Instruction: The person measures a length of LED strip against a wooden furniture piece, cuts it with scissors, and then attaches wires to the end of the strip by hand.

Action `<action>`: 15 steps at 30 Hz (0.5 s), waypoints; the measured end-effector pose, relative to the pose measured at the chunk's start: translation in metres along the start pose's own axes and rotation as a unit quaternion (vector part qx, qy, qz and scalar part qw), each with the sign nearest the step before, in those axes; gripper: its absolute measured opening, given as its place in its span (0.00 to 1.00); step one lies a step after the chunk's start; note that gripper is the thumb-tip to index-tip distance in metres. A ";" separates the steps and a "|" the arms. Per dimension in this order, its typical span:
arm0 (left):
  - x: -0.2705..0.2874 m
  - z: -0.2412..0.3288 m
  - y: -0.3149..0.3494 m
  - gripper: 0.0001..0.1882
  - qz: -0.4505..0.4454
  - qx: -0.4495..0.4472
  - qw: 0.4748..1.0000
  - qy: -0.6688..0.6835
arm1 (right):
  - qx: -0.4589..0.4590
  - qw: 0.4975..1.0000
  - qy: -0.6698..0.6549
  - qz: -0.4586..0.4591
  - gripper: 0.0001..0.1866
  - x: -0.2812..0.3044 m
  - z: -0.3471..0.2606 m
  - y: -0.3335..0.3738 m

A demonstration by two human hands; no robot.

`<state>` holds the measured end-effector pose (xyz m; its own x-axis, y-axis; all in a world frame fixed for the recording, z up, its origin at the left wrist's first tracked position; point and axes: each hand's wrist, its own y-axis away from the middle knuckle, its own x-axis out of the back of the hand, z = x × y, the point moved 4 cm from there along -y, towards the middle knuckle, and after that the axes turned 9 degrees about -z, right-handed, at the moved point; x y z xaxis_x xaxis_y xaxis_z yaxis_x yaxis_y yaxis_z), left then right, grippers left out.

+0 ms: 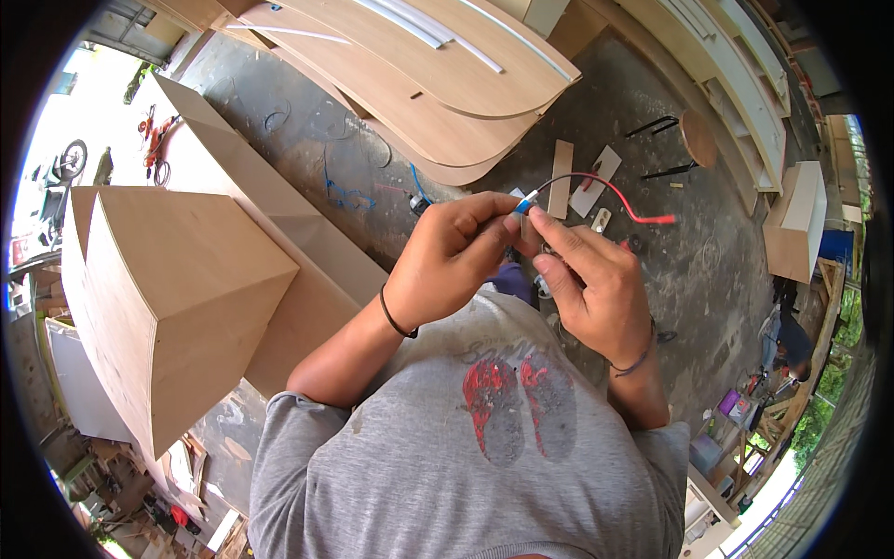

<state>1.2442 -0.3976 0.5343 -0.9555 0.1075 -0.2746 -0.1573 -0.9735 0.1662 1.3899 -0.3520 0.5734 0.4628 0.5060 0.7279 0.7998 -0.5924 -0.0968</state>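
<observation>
Above the grey shirt (484, 438), I see left hand (452, 261) and right hand (591, 284) pinching the red-black wire (615, 191); risk judged: slipping fingertips would drop its blue-capped end.

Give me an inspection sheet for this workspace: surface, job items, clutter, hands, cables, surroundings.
Surface: stained grey concrete floor; no bench under the hands.
Job's things: thin red and black wire pair with a small blue and white connector pinched at the fingertips.
Clutter: small wood offcut, pale scrap sheet, round wooden disc, black metal rods.
Grippers: left hand and right hand meet at the connector, both closed on it; a dark band on each wrist.
Cables: blue cord loose on the floor.
Surroundings: tall plywood box at left, curved plywood panels ahead, white shelving at right.
</observation>
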 end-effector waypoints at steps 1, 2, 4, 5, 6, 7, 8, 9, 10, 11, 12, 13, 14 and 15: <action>-0.002 0.002 0.001 0.14 0.002 -0.007 1.000 -0.004 | -0.004 1.000 0.003 -0.002 0.20 0.001 -0.001 0.000; -0.003 0.003 0.001 0.14 0.004 -0.015 1.000 -0.008 | -0.009 1.000 0.007 -0.004 0.20 0.000 -0.001 0.000; -0.003 0.002 0.003 0.14 0.007 -0.009 1.000 -0.009 | -0.011 1.000 0.007 -0.008 0.20 0.000 -0.001 0.000; -0.003 0.002 0.003 0.15 0.008 -0.007 1.000 -0.014 | -0.011 1.000 0.008 -0.007 0.20 0.000 -0.001 0.000; -0.002 0.003 0.004 0.15 0.007 -0.004 1.000 -0.012 | -0.013 1.000 0.007 -0.008 0.20 0.000 0.000 0.000; -0.001 0.003 0.005 0.15 -0.005 0.007 1.000 -0.026 | -0.006 1.000 0.010 -0.004 0.20 0.000 0.000 0.000; 0.000 0.002 0.006 0.16 -0.016 0.018 0.999 -0.041 | 0.003 1.000 0.014 0.001 0.20 0.000 -0.001 -0.001; 0.001 0.000 0.007 0.16 -0.015 0.019 0.999 -0.039 | 0.002 1.000 0.013 -0.001 0.20 0.001 -0.001 -0.002; 0.000 -0.001 0.007 0.17 -0.032 -0.008 0.998 -0.047 | 0.002 1.000 0.010 0.001 0.20 0.001 -0.002 -0.002; 0.000 -0.001 0.007 0.19 -0.050 -0.037 0.997 -0.055 | 0.002 1.000 0.007 0.003 0.20 0.002 -0.002 -0.003; 0.000 -0.002 0.006 0.19 -0.051 -0.036 0.997 -0.054 | 0.000 1.000 0.007 0.003 0.20 0.002 -0.002 -0.003; 0.001 -0.001 0.006 0.20 -0.060 -0.054 0.995 -0.051 | -0.001 1.000 0.008 0.006 0.20 0.002 -0.002 -0.003; 0.000 0.000 0.005 0.21 -0.068 -0.073 0.994 -0.050 | -0.002 1.000 0.008 0.010 0.20 0.002 -0.002 -0.004; 0.000 0.001 0.005 0.21 -0.068 -0.073 0.994 -0.049 | -0.002 1.000 0.008 0.009 0.20 0.002 -0.002 -0.004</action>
<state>1.2437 -0.4028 0.5359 -0.9487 0.2526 -0.1902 -0.2560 -0.9666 -0.0069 1.3869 -0.3496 0.5768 0.4707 0.4855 0.7367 0.7898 -0.6040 -0.1066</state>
